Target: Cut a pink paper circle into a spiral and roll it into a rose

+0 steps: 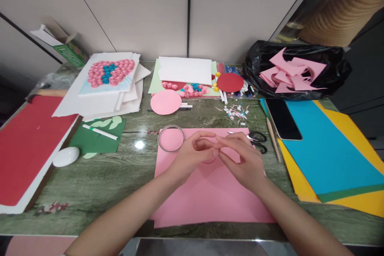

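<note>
My left hand [196, 148] and my right hand [244, 158] meet over a pink paper sheet [207, 200]. Their fingertips are closed together on a small curled piece of pink paper [210, 159], mostly hidden by the fingers. Beside my left hand, a round clear ring [171, 151] rests on the sheet's upper left corner. Black-handled scissors [258, 137] lie just past my right hand, their blades partly covered by it. Farther back is a pink paper oval [166, 102].
Paper scraps [237, 113] are scattered behind the scissors. On the right lie a wooden stick [273, 140], a phone [283, 119] and blue sheets [333, 156]. A black bag [255, 68] holds pink offcuts. At left are a white mouse [66, 156], green paper [99, 142] and rosette artwork [109, 74].
</note>
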The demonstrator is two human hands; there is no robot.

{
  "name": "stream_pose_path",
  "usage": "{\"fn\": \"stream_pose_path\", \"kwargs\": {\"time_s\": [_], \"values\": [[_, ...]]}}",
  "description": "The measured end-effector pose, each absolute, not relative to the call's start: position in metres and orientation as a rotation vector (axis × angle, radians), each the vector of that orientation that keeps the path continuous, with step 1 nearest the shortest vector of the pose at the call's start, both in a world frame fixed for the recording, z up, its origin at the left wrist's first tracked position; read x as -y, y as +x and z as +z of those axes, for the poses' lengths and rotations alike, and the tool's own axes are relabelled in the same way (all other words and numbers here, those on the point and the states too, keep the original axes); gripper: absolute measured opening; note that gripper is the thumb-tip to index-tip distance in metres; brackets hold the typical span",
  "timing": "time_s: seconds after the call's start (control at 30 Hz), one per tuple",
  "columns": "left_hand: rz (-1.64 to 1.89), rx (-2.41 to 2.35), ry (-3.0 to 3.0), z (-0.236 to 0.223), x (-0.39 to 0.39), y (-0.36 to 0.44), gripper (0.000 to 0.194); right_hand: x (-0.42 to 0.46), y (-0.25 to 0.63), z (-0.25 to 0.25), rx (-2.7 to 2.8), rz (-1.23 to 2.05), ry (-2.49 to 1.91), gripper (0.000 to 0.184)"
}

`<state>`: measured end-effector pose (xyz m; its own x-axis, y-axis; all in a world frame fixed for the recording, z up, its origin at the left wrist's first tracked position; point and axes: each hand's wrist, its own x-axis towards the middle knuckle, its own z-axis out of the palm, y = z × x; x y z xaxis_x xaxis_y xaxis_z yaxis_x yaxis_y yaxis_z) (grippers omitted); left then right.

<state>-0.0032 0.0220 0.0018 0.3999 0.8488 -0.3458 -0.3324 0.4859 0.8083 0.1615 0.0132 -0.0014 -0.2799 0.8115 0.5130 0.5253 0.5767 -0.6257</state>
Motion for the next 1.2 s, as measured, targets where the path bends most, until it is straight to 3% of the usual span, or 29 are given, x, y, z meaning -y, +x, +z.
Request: {"fn": "stream_pose_path", "kwargs": {"time_s": [0.43, 0.67, 0.93, 1.2], "values": [[0.799, -0.856, 0.853, 0.0092, -0.0196, 0.0010, 0.035, -0.0141, 0.1595, -0.0011, 1.905, 0.457, -1.114, 0.046], [0.816, -0.781, 0.846, 0.0083, -0.0193, 0.0047, 0.024, -0.0144, 0.1582, 0.0026, 1.951, 0.427, -1.070, 0.034], [0.822, -0.816, 0.694, 0.0038, -0.0172, 0.0028, 0.038, -0.0147, 0.1599, -0.0012, 2.001, 0.337, -0.980, 0.035], [0.853, -0.830, 0.670, -0.0001, -0.0200, -0.0025, 0.036, -0.0120, 0.1610, -0.0027, 2.015, 0.239, -0.994, 0.036]]}}
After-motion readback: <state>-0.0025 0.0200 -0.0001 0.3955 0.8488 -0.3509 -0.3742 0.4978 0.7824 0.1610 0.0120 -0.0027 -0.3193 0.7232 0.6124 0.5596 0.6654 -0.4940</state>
